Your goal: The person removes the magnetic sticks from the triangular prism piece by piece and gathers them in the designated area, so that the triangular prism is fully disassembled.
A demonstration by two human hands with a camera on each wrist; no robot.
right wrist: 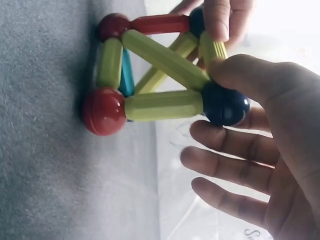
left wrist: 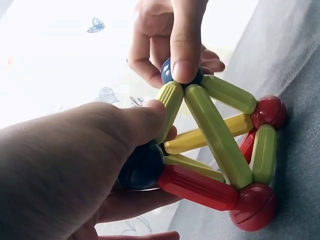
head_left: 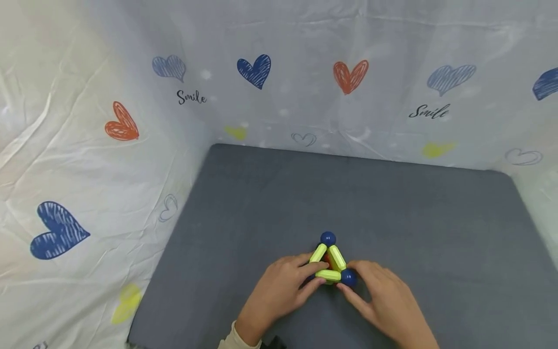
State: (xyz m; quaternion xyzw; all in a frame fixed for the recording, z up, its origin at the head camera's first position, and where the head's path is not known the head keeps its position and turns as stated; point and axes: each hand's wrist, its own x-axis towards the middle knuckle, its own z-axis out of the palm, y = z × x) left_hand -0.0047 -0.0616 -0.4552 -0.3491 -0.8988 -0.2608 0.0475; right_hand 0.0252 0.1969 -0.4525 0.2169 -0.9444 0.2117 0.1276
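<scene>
A ball-and-stick toy frame (head_left: pixel 337 258) stands on the grey mat, with a triangle of lime sticks joined by dark blue balls on top. In the left wrist view, red balls (left wrist: pixel 253 206) form its lower corners, and a red stick (left wrist: pixel 199 187) and a yellow stick (left wrist: pixel 210 134) show among lime ones. A teal stick (right wrist: pixel 127 75) appears in the right wrist view. My left hand (head_left: pixel 283 286) pinches the top near the left blue ball (left wrist: pixel 142 167) and lime stick. With thumb and index finger, my right hand (head_left: pixel 388 303) holds the right blue ball (right wrist: pixel 225 104); its other fingers extend loosely.
The grey mat (head_left: pixel 261 194) spreads around the toy. White cloth (head_left: pixel 305 111) printed with hearts and "Smile" rises behind the mat and along its left side; more white cloth borders the right edge.
</scene>
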